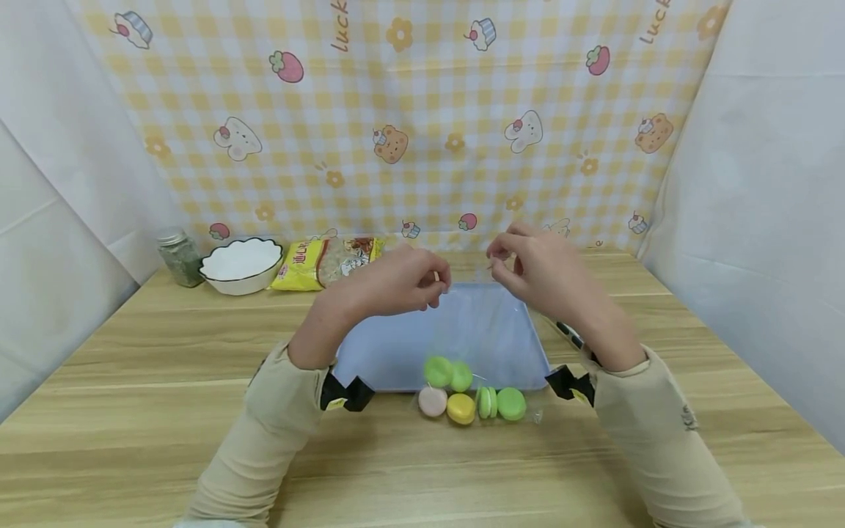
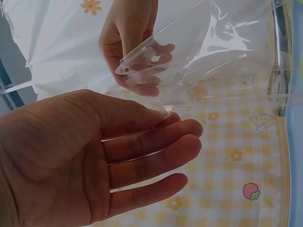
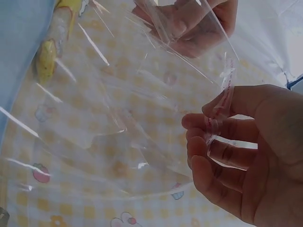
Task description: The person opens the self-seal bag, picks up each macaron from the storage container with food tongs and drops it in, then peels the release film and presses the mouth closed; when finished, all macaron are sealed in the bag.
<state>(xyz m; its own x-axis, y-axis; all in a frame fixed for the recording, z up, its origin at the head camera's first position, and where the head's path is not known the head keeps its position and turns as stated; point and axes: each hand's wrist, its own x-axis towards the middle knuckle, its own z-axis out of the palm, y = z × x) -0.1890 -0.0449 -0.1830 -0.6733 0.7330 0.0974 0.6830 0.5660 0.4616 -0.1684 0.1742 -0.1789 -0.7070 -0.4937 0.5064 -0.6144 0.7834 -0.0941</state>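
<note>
A clear plastic bag [image 3: 109, 142] hangs spread between both hands, over the light blue tray [image 1: 389, 341]. My left hand [image 1: 409, 282] pinches one edge of it between thumb and index finger; the other fingers extend loosely in the left wrist view. Opposite, my right hand [image 1: 544, 271] pinches a clear strip with red print [image 3: 227, 87] at the bag's edge. Below the hands, at the tray's front edge, lie several macarons: green [image 1: 511, 404], pink [image 1: 432, 402] and yellow [image 1: 461, 409]. Two green macarons [image 1: 439, 372] overlap the tray's edge in the head view.
At the back left stand a glass jar of dried green bits [image 1: 180, 257] and a white scalloped bowl [image 1: 240, 268]. A yellow food packet [image 1: 300, 265] lies beside the bowl. Right of the tray, a thin black-and-white object [image 1: 569, 334] is partly hidden by the right forearm.
</note>
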